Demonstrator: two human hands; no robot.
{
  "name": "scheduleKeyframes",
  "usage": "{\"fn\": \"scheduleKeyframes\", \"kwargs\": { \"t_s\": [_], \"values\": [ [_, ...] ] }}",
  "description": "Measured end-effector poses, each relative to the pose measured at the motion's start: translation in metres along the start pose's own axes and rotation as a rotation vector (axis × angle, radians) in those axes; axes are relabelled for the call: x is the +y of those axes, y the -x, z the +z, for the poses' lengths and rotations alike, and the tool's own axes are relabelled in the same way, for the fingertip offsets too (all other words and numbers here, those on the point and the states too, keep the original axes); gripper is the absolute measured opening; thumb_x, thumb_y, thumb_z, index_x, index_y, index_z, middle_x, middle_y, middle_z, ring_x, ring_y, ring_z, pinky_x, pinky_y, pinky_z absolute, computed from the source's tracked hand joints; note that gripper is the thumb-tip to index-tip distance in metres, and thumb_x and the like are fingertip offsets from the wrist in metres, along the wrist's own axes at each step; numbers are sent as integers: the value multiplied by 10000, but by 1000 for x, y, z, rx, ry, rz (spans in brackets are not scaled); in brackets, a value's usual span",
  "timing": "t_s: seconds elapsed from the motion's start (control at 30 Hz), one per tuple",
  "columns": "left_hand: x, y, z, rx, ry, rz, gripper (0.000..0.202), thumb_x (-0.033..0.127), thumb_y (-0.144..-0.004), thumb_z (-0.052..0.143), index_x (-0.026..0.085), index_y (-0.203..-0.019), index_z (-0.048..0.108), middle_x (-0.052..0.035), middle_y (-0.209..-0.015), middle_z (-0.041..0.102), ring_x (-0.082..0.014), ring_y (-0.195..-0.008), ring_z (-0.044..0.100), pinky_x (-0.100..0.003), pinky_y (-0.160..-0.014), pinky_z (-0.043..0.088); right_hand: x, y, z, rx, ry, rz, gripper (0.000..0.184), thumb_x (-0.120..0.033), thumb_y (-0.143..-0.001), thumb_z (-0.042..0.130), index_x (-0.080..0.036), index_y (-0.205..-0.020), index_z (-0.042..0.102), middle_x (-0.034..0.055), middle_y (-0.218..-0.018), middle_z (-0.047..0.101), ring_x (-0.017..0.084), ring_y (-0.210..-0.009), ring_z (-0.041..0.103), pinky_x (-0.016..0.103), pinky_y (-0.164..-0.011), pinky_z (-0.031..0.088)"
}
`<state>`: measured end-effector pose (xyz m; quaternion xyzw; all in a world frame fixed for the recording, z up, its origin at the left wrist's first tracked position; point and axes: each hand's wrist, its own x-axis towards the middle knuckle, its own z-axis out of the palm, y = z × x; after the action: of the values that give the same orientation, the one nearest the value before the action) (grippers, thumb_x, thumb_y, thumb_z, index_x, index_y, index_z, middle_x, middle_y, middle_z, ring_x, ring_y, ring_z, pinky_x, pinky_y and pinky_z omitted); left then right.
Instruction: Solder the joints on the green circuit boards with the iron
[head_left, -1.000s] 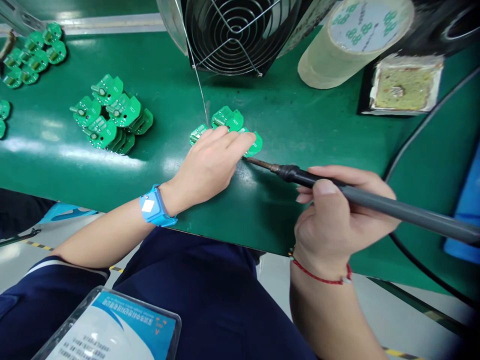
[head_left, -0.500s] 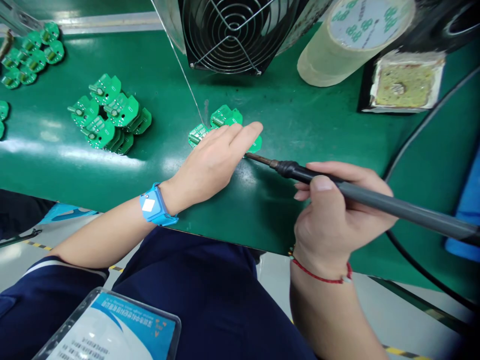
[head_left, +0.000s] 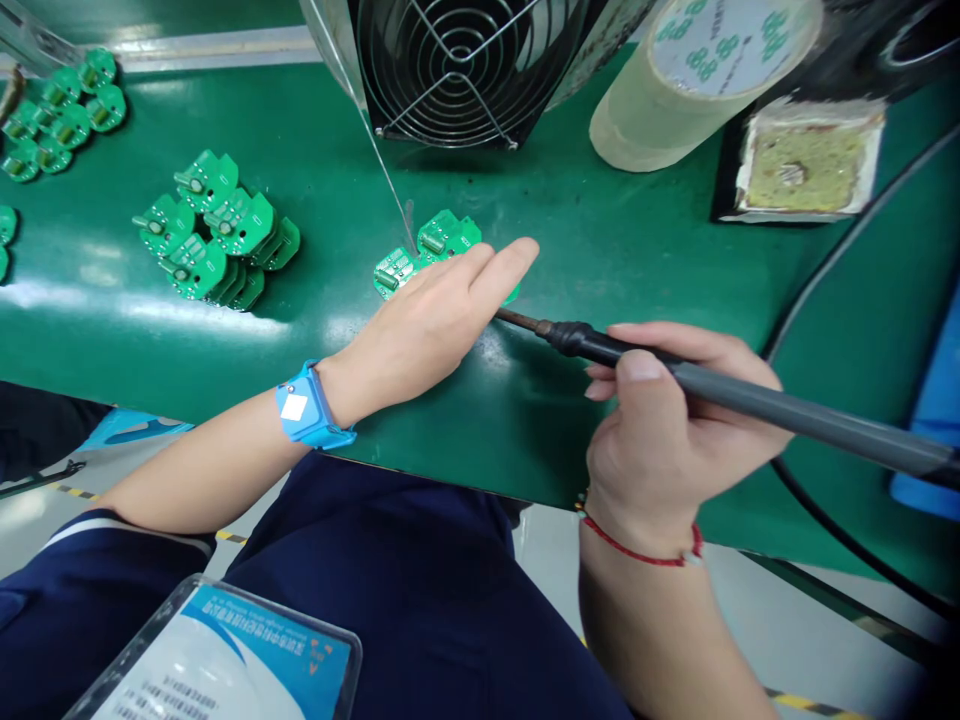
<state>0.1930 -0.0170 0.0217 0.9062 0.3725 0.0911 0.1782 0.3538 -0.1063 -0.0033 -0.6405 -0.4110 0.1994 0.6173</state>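
Observation:
My left hand [head_left: 431, 320], with a blue wrist strap [head_left: 307, 410], lies over a small cluster of green circuit boards [head_left: 424, 250] on the green bench mat [head_left: 615, 260]. Its fingers are stretched out flat across the boards. My right hand [head_left: 667, 430] grips a grey soldering iron [head_left: 750, 405] like a pen. The iron's metal tip reaches left under my left fingers, beside the boards. A thin solder wire [head_left: 382, 170] runs down from the upper left to the boards.
A pile of green boards [head_left: 214, 225] lies left of centre and more boards [head_left: 56, 110] sit at the far left. A wire-guarded fan [head_left: 465, 65], a roll of tape [head_left: 697, 80] and a sponge tray [head_left: 806, 165] stand along the back. A black cable [head_left: 832, 270] curves at right.
My left fingers have straightened and lifted off the boards, reaching right. The iron has barely moved.

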Motion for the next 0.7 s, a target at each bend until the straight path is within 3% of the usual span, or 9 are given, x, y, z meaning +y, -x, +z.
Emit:
{"fn": "scheduleKeyframes", "kwargs": {
  "t_s": [0.23,0.4,0.5,0.57,0.7],
  "values": [
    [-2,-3,5,35,-74,56,528,35,-937,262,140,-1446,355,-134,-1318,578,-262,-1276,570,-418,-1043,505,2,1,0,-4,1,-13,114,-271,-792,659,-233,-866,737,-26,-663,635,106,-525,565,240,-433,392],
    [0,-3,2,9,-68,34,540,17,-925,252,185,-1429,351,-74,-1210,597,-214,-1179,611,-376,-995,517,3,2,0,-4,1,-28,118,-290,-814,641,-259,-884,732,-28,-689,630,105,-525,551,240,-430,379],
    [-6,-7,-8,34,-94,43,522,11,-911,296,168,-1404,366,-81,-1220,586,-210,-1116,613,-374,-956,525,3,1,0,6,-21,-20,124,-266,-807,641,-244,-893,728,-26,-706,649,96,-521,560,228,-425,382],
    [-14,-10,-19,121,-92,38,474,25,-910,343,149,-1363,405,-102,-1244,581,-211,-1123,588,-388,-974,515,3,1,0,21,-30,-21,130,-256,-794,648,-223,-888,731,-19,-708,656,99,-526,579,227,-423,398],
    [-31,-9,-39,401,-121,-82,421,56,-886,463,148,-1296,477,-122,-1348,507,-212,-1286,448,-421,-1146,421,4,1,0,60,-58,-64,139,-284,-787,669,-204,-881,734,-7,-719,662,111,-528,600,238,-418,428]
  ]
}}
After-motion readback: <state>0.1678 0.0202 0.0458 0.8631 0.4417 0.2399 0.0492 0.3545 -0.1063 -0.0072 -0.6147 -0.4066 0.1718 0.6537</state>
